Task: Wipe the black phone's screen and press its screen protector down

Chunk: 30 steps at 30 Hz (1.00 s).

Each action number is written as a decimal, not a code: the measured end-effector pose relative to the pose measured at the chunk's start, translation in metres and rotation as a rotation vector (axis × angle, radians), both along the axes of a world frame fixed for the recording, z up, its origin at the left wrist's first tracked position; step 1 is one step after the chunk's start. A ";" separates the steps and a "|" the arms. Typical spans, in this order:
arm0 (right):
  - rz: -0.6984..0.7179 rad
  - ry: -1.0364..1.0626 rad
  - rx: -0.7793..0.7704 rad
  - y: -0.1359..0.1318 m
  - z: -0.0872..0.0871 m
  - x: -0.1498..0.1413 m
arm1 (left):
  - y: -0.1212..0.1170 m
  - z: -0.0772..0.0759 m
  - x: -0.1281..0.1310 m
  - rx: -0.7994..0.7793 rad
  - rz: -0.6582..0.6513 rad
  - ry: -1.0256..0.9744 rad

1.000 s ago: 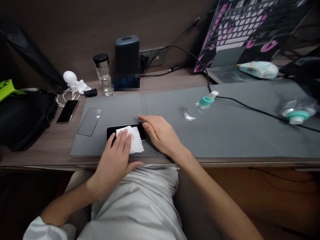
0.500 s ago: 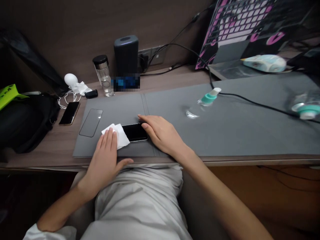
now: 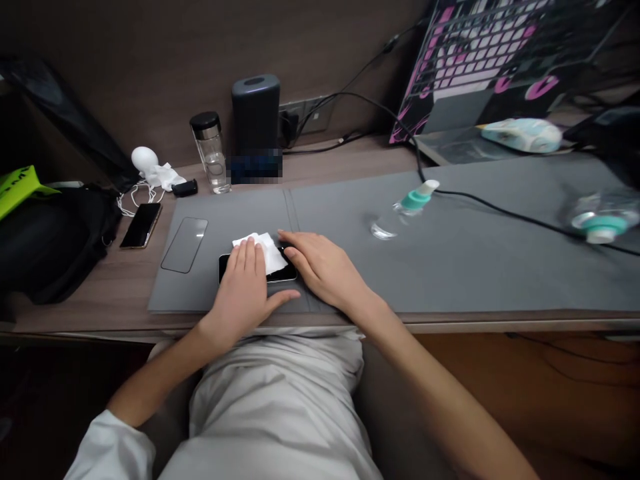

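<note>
A smartphone with a dark screen lies sideways on the grey desk mat. My left hand rests over it, fingers stretched flat and thumb out to the side, pressing a folded white tissue against the screen. At the phone's right end, my right hand grips it, with the thumb by the corner and the fingers curving past the end. The tissue and left fingers hide much of the screen. Left of the phone, a clear screen protector with a dark border lies on the mat.
Two clear bottles with teal collars, one near and one far right, lie by a black cable. Behind are a glass bottle and a dark cylinder. Another phone and a black bag are left.
My left hand has slid right across the phone with the tissue, uncovering the phone's left end. My right hand stays at the right end.
</note>
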State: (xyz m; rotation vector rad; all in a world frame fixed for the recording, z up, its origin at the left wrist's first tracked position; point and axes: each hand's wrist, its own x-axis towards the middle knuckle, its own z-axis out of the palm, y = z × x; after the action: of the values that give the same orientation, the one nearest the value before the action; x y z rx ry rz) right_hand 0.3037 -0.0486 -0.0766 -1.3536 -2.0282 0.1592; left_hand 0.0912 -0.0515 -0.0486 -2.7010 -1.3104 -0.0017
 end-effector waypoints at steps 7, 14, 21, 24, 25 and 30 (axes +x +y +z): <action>-0.001 0.003 -0.011 0.000 0.002 -0.001 | -0.043 -0.005 0.000 0.036 -0.042 0.016; 0.004 0.020 0.005 0.002 0.001 -0.002 | -0.029 -0.008 0.025 0.059 -0.070 0.018; -0.049 0.047 0.045 0.004 0.000 -0.001 | -0.013 -0.009 0.034 0.081 -0.145 -0.020; -0.056 0.048 0.049 0.003 0.000 -0.002 | -0.025 -0.008 0.014 0.096 -0.203 -0.020; -0.055 0.048 0.047 0.004 0.001 -0.003 | -0.029 -0.007 0.006 0.101 -0.221 -0.015; -0.062 0.042 0.045 0.004 0.002 -0.004 | -0.042 0.002 -0.030 0.146 -0.184 0.032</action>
State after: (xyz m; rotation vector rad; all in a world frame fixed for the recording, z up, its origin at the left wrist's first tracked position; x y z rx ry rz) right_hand 0.2999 -0.0447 -0.0741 -1.3721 -1.9417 0.1130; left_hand 0.0611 -0.0935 -0.0471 -2.6737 -1.0063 -0.0703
